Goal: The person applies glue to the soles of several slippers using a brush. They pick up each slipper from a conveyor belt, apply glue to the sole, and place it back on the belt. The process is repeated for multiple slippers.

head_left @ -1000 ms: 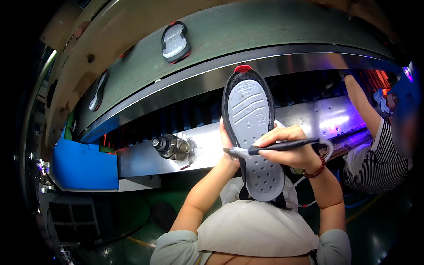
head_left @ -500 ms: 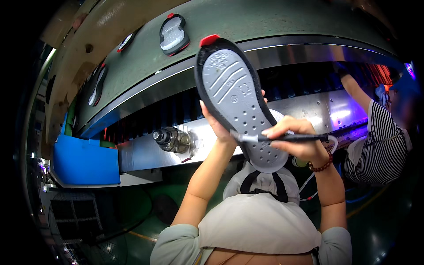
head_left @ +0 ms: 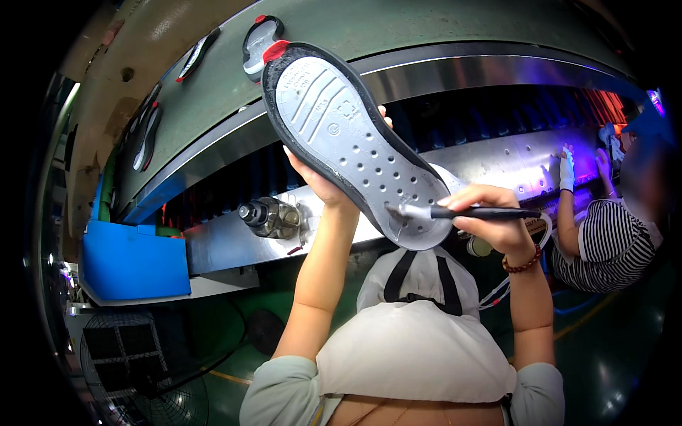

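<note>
My left hand (head_left: 323,181) is closed around the edges of a shoe sole (head_left: 341,135), its fingertips showing at the far side. The sole is grey inside with a black rim, small holes and a red tip, and its toe end tilts up to the left. A thin brush (head_left: 504,212) with a black handle is pinched in my right hand (head_left: 490,216). Its pale bristles touch the inner face near the sole's near end, where a wet-looking patch shines.
More soles lie on the green conveyor belt (head_left: 398,28), one (head_left: 261,35) just beyond mine. A metal fitting (head_left: 273,218) stands on the steel ledge (head_left: 209,248) beside a blue panel (head_left: 135,259). A fan (head_left: 128,355) is at lower left. A striped-shirted co-worker (head_left: 614,245) works at right.
The sole has moved left and slightly up. The bristles have gone from its left edge to the inner face near its near end. Soles on the belt appear farther left; both co-worker's hands now show.
</note>
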### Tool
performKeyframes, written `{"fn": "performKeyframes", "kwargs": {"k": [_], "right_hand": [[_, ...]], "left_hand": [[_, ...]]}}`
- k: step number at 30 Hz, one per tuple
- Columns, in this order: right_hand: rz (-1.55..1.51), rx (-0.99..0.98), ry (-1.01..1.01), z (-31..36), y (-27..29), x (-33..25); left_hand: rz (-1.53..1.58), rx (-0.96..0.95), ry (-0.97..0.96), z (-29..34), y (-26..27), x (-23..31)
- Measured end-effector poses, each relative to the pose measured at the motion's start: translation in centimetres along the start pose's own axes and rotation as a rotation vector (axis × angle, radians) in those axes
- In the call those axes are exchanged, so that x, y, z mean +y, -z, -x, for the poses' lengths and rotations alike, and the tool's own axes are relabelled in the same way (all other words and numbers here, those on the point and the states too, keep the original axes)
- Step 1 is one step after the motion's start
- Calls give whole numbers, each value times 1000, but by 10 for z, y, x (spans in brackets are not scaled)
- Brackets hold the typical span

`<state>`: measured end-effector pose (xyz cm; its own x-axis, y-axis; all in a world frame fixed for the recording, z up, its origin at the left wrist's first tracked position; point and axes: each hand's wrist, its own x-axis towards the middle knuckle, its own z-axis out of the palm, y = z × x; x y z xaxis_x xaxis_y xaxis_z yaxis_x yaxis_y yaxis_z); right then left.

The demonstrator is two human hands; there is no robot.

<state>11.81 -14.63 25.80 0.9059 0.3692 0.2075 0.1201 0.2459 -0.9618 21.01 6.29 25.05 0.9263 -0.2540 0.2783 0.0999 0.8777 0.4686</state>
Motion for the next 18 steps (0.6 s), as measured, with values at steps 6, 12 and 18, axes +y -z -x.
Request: {"fn": "performKeyframes", "kwargs": {"k": [6, 12, 18], "right_hand": [[93, -170, 101, 5, 3, 5], [198, -42, 41, 5, 1, 11], [-199, 38, -66, 11, 16, 26]], "left_hand": [[7, -67, 18, -1, 2, 6], [-63, -31, 28, -8, 4, 6], [-127, 8, 60, -10, -3, 5]]}}
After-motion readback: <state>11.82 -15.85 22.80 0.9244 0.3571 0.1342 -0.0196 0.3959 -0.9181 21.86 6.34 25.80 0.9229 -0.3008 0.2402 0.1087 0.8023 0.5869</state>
